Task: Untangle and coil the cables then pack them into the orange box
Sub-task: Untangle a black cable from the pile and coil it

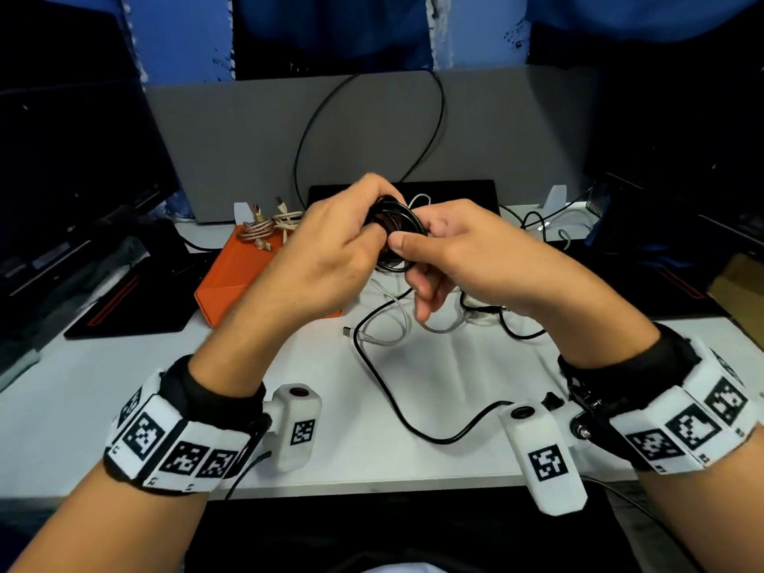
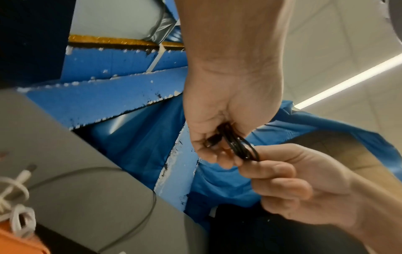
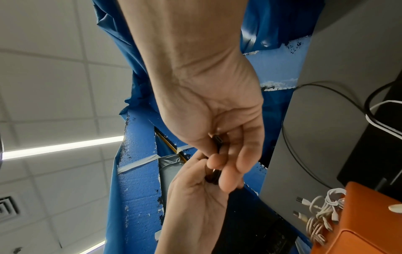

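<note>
Both hands are raised above the white table (image 1: 124, 407), working one black cable coil (image 1: 397, 219): the left hand (image 1: 330, 258) curls round its far-left side, and the right hand (image 1: 467, 250) pinches its near-right edge. A connector (image 3: 218, 140) shows inside the right hand's grip, probably the cable's end, though blur makes this uncertain. To finish well, keep the thin glossy loops stacked flat, tuck that end through the ring, and hold firmly so the springy turns don't fan out. The orange box (image 1: 231, 279), smooth and matte, sits left, with braided and white coiled cables (image 1: 268, 229) at its far end. Loose black and white cables (image 1: 397, 324) sprawl beneath.
</note>
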{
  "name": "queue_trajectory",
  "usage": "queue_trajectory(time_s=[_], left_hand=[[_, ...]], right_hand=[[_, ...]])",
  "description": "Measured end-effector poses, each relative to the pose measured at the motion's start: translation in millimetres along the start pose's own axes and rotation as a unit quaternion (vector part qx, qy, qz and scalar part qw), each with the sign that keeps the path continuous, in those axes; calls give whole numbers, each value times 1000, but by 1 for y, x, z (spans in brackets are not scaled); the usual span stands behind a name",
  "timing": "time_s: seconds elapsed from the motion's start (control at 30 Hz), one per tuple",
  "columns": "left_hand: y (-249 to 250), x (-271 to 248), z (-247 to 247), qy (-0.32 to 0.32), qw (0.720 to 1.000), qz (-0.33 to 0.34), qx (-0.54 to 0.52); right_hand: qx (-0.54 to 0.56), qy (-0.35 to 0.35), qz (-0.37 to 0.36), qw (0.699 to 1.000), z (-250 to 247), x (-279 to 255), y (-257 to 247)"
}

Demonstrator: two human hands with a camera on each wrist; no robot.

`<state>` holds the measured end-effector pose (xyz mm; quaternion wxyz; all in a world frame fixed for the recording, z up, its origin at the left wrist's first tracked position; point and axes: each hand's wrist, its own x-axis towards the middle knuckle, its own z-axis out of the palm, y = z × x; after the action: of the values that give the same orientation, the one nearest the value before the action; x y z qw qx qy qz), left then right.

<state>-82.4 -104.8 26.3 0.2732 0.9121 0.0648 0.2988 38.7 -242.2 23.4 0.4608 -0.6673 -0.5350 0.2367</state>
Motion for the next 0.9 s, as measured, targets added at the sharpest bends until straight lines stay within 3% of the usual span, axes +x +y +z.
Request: queue_trajectory(time_s=[0.23,0.37,0.43,0.73,0.9], left_hand=[[-7,-1,-9,-50,999,-11,8],[-8,2,-15,-69,973,-41,-217],[-10,1,-21,-97,956,-34,-274],[-20,0,-29,-160,960,26,-228],[-18,0,-26,-126,972,25,-194]], right_hand=[[7,4,8,1000,4,4,4],[3,25,1,1000,-2,5,3],[0,28,2,1000,-9,4,4],[18,-47,-29,998,-20,-2,3],[20,-39,-46,998,-24,-3,2]])
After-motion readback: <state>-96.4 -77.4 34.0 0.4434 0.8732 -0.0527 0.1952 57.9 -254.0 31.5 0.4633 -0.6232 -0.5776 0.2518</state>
